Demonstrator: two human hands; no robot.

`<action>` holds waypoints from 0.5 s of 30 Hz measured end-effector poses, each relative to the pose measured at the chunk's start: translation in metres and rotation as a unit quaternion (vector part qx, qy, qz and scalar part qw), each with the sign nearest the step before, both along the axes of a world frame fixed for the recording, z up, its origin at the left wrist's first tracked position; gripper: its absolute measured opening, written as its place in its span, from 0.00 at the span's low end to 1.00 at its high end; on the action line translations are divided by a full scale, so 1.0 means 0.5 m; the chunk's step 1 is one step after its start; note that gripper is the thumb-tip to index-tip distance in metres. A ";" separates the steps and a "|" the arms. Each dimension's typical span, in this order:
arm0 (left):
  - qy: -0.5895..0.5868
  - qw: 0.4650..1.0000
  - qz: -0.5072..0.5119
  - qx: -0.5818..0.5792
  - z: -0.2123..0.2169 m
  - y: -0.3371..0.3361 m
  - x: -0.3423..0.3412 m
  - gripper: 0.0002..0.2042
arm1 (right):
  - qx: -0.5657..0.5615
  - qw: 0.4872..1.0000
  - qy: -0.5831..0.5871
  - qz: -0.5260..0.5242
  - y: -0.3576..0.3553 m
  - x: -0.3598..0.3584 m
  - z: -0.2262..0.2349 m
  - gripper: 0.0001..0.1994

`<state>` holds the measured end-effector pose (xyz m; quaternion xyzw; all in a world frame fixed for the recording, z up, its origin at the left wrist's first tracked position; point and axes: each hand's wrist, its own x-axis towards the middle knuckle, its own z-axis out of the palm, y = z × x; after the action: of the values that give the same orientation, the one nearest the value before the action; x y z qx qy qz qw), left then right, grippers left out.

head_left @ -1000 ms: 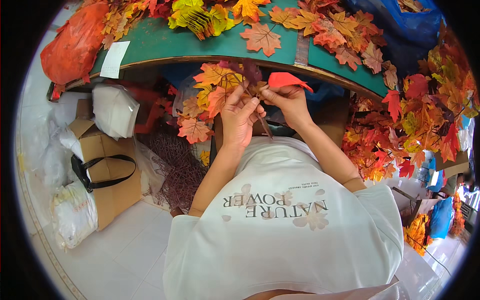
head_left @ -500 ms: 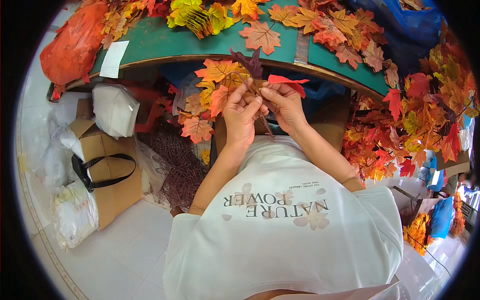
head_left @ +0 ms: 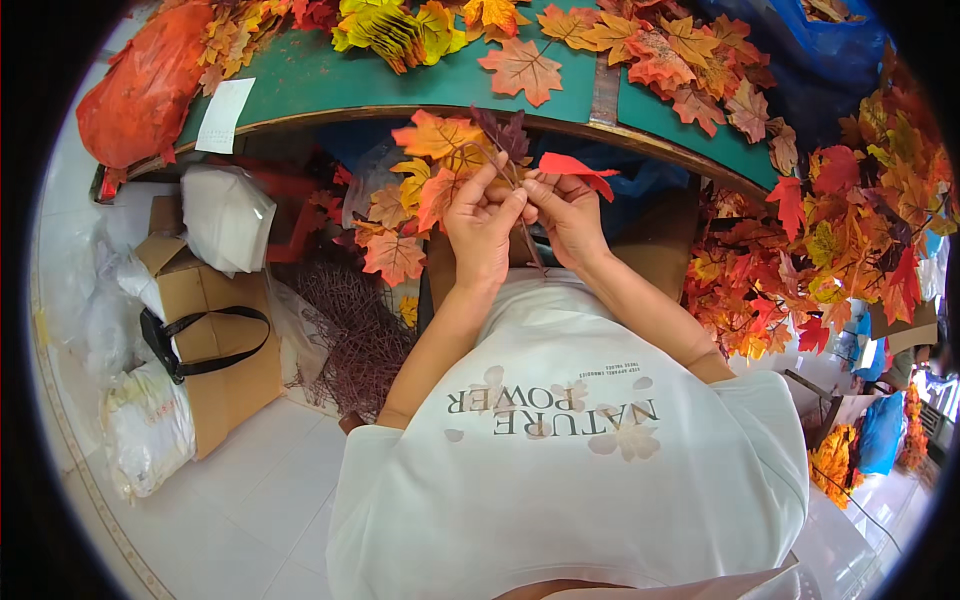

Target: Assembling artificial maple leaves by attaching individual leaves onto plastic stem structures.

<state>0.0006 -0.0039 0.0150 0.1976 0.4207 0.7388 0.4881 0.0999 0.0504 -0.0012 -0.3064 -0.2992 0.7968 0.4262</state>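
Note:
Between my two hands, over my lap at the table's near edge, is an artificial maple branch (head_left: pixel 529 245) with a thin brown stem. My left hand (head_left: pixel 482 225) pinches the stem, fingers closed. Orange and yellow maple leaves (head_left: pixel 440 135) fan out beyond it to the left, and a dark purple leaf (head_left: pixel 503 132) stands up above the fingers. My right hand (head_left: pixel 570 213) is closed too, its thumb and forefinger meeting the stem beside the left fingertips. A red maple leaf (head_left: pixel 578 172) sticks out above the right hand; where it joins the branch is hidden by the fingers.
Loose maple leaves (head_left: pixel 521 70) and a yellow-green leaf stack (head_left: pixel 383 35) lie on the green table (head_left: pixel 330 80). A red plastic bag (head_left: pixel 140 95) is at the left end. Brown stems (head_left: pixel 355 335) and a cardboard box (head_left: pixel 230 350) stand on the left; leafy branches (head_left: pixel 790 270) crowd the right.
My right fingers have shifted slightly left along the stem, closer to my left fingertips. The red leaf has tilted a little. My left hand has hardly moved.

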 end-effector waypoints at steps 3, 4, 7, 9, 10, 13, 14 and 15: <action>0.088 0.996 -0.021 0.013 -0.005 0.017 -0.009 0.22 | -0.009 0.998 0.053 -0.028 0.002 0.003 -0.010 0.05; 0.079 0.996 -0.043 0.006 -0.004 0.023 -0.011 0.22 | -0.009 0.998 0.053 -0.029 0.004 0.003 -0.016 0.05; 0.059 0.996 -0.064 -0.010 0.001 0.026 -0.010 0.22 | -0.030 0.994 0.085 -0.058 0.005 0.002 -0.017 0.06; 0.048 0.997 -0.065 -0.019 -0.001 0.025 -0.008 0.22 | -0.059 0.993 0.069 -0.069 0.004 0.000 -0.010 0.05; 0.059 0.996 -0.059 -0.013 -0.005 0.024 -0.007 0.22 | -0.060 0.993 0.069 -0.071 0.003 0.000 -0.012 0.05; 0.078 0.995 -0.054 -0.013 -0.008 0.021 -0.009 0.22 | -0.057 0.994 0.077 -0.057 0.002 0.003 -0.018 0.06; 0.088 0.995 -0.054 -0.017 -0.008 0.021 -0.009 0.21 | -0.029 0.996 0.062 -0.055 0.001 0.004 -0.018 0.05; 0.088 0.995 -0.054 -0.017 -0.011 0.021 -0.008 0.21 | 0.001 0.997 0.047 -0.054 0.001 0.004 -0.018 0.05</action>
<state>-0.0036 0.0068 0.0097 0.2756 0.4633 0.6838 0.4917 0.1017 0.0509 -0.0103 -0.2836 -0.2624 0.7863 0.4822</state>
